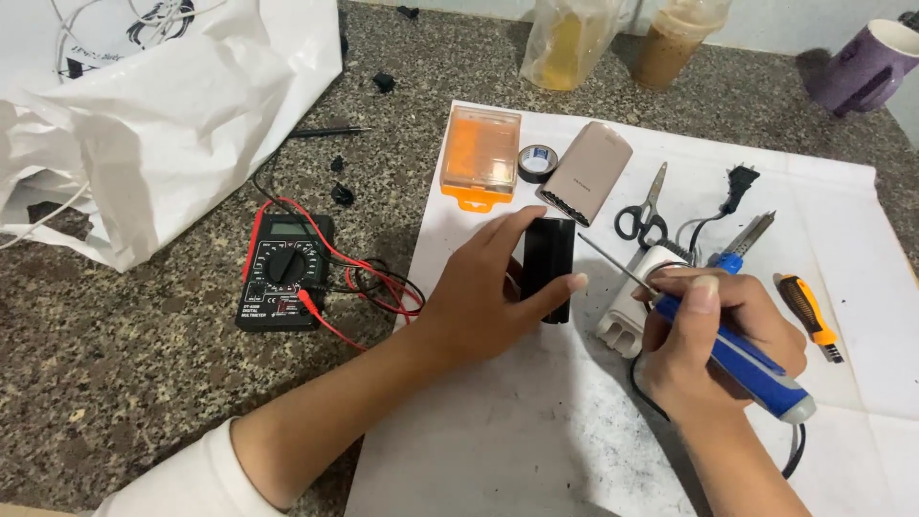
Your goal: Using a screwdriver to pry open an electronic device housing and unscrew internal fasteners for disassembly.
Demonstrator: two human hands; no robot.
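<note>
My left hand [483, 287] grips a small black rectangular block [549, 263], standing upright on the white paper sheet [536, 431]. My right hand [713, 340] holds a blue-handled soldering iron [742, 364] like a pen. Its thin metal tip [613, 263] points left and ends just right of the black block, close to it. A white plastic casing [632, 311] lies under my right fingers. The iron's black cord runs down beneath my right wrist.
On the paper lie an orange plastic box [481, 153], a roll of black tape [537, 163], a beige power bank shell [586, 172], scissors [643, 213], a plug [737, 187] and an orange utility knife [809, 314]. A black multimeter [284, 273] with red leads sits left; a white bag [153, 105] behind it.
</note>
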